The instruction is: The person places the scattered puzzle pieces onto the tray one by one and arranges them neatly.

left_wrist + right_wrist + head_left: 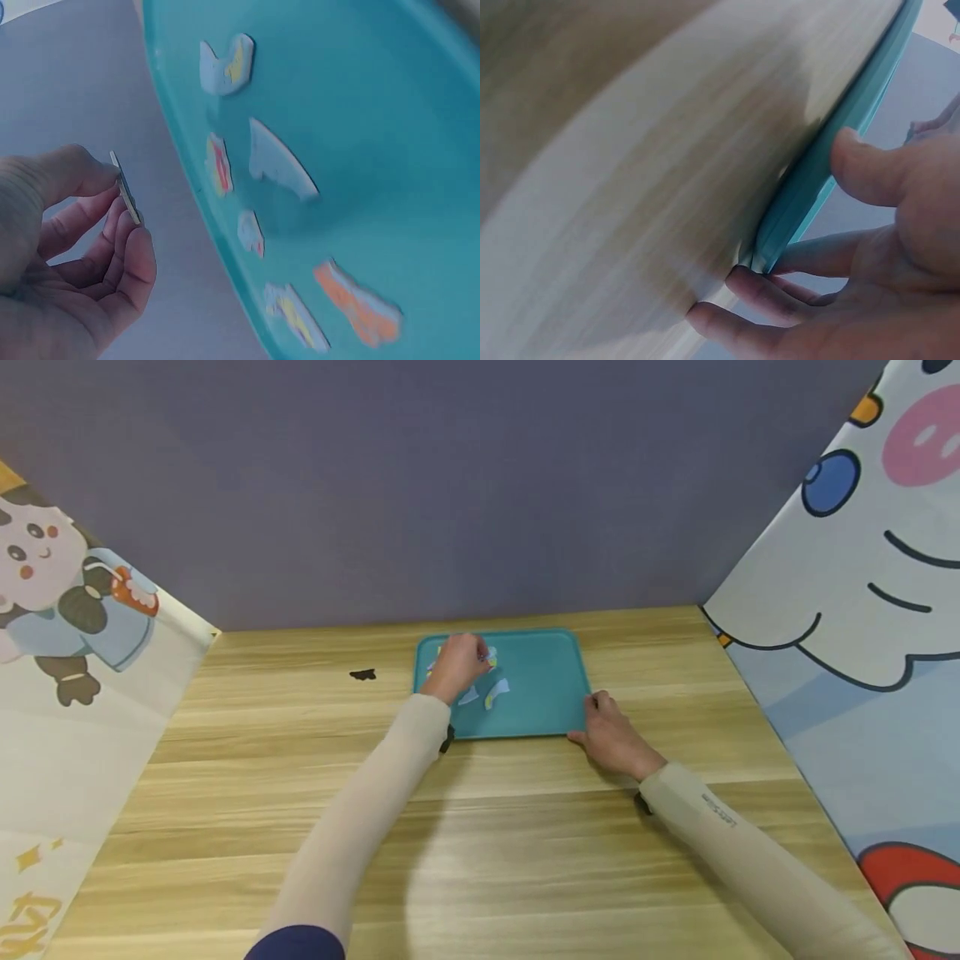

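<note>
In the head view my left hand (457, 666) is over the left part of a teal tray (536, 685). Thumb and fingers pinch a thin flat puzzle piece (126, 191), seen edge-on in the left wrist view. Several loose pieces lie apart on the tray, among them a pale pointed piece (281, 161), an orange piece (360, 306) and a notched pale-and-yellow piece (226, 69). My right hand (613, 735) holds the tray's near right corner, thumb along the near side and fingers round the right side. Some of its fingertips touch the table.
On the wooden table (300, 777), left of the tray, lies a small flat black shape (363, 674). A grey-blue panel (450, 493) stands behind. Printed cartoon panels flank the table at left (82, 718) and right (885, 735).
</note>
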`<state>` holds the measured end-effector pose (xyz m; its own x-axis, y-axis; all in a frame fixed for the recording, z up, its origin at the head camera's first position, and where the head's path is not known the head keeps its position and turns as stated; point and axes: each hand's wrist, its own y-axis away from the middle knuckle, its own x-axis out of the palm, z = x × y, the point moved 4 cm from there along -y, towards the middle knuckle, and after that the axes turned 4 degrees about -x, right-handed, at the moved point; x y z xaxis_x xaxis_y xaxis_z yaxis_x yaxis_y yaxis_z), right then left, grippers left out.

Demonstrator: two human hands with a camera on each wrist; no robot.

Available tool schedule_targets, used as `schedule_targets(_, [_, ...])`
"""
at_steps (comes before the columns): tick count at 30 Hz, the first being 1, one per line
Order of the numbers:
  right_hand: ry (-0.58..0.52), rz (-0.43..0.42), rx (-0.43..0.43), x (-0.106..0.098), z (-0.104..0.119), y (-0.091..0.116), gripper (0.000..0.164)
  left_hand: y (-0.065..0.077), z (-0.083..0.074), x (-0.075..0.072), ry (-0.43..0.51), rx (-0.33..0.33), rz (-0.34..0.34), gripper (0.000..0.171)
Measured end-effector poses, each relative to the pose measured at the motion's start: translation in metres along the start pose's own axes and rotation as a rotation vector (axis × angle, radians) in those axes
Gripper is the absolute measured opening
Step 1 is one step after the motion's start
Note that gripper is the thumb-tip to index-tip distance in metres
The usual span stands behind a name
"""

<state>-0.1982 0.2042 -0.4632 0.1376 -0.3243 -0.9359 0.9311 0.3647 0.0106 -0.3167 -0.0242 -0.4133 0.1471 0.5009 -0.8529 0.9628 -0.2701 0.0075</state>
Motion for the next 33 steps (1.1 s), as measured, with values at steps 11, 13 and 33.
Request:
schedule_targets(11, [0.000,0.001,0.010,-0.001,-0.002,-0.001,0.069,-0.031,-0.016,0.022,-0.079,-0.052,0.043,0.013])
schedule_targets(13, [-0.002,0.005,0.018,-0.001,-0.002,-0.002,0.069,-0.036,-0.016,0.028,-0.091,-0.069,0.060,0.018])
schedule_targets(33, [-0.020,0.020,0.075,0.000,-0.003,-0.002,0.070,-0.065,-0.037,0.060,-0.175,-0.169,0.025,0.022])
